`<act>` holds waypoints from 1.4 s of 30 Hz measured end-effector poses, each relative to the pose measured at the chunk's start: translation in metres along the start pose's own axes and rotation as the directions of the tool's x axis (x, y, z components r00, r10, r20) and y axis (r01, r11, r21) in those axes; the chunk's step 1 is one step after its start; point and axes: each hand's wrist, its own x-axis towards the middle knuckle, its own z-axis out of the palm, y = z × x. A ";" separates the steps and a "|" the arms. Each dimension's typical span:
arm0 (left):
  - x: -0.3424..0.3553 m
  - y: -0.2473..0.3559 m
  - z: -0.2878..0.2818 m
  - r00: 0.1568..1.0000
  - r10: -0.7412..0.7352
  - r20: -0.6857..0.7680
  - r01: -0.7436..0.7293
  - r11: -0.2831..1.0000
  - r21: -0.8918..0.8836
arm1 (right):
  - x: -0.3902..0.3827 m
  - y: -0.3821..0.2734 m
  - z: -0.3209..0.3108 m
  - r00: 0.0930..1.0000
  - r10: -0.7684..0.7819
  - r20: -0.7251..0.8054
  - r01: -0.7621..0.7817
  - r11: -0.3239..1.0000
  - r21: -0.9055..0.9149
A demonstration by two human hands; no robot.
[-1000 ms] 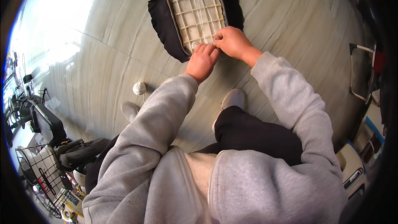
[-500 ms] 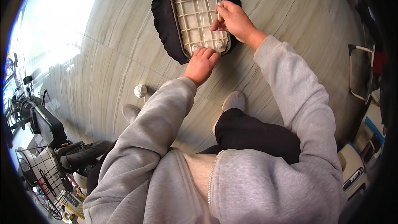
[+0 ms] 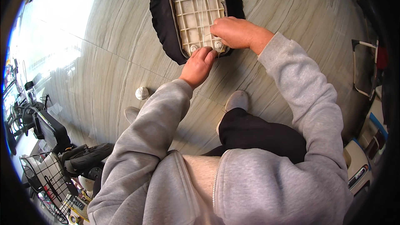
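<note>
Right fingers: curled shut above the panel near its right edge, apparently pinching the white string (image 3: 201,12); the pinch itself is partly hidden by the right hand (image 3: 237,32).
Left fingers: bent over the near edge of the panel, touching the seat's rim; whether they grip anything beneath cannot be told from the left hand (image 3: 196,66).
White string: several strands run lengthwise over the panel, passing left of the right fingers and down toward the left fingers.
Ribbed panel (image 3: 191,21): cream, gridded, facing up, directly under the right fingers and just beyond the left ones; round pegs (image 3: 218,45) stand toward its corners.
Black cover (image 3: 166,25): gathered around the panel, spreading past its left and right edges.
Floor (image 3: 116,58): pale, streaked; it carries the seat, well ahead of the shoes (image 3: 237,100).
White ball (image 3: 141,93): on the floor, beside the left sleeve (image 3: 152,112), apart from both hands.
Floor's left side: wire basket (image 3: 48,183) and black tyre (image 3: 89,156).
Floor's right side: pale metal frame (image 3: 361,87).
</note>
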 end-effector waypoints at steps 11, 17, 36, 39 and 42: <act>-0.002 -0.005 -0.017 0.993 0.115 0.031 -0.119 0.935 0.334 | 0.010 0.009 0.020 0.966 -0.220 -0.135 0.201 0.970 -0.136; -0.003 -0.016 -0.015 0.988 0.152 0.027 -0.154 0.962 0.223 | 0.008 0.010 0.022 0.959 -0.170 -0.226 0.155 0.984 -0.083; 0.055 -0.018 -0.037 0.927 -0.312 -0.209 0.290 0.948 -0.131 | 0.005 0.022 0.067 0.895 0.158 -0.417 0.041 0.902 0.431; 0.108 -0.028 -0.039 0.833 -0.551 -0.059 0.518 0.812 -0.268 | 0.012 0.025 0.066 0.893 0.123 -0.433 0.060 0.921 0.386; 0.132 -0.037 -0.050 0.809 -0.588 0.009 0.583 0.800 -0.140 | 0.013 0.025 0.064 0.899 0.137 -0.415 0.042 0.918 0.395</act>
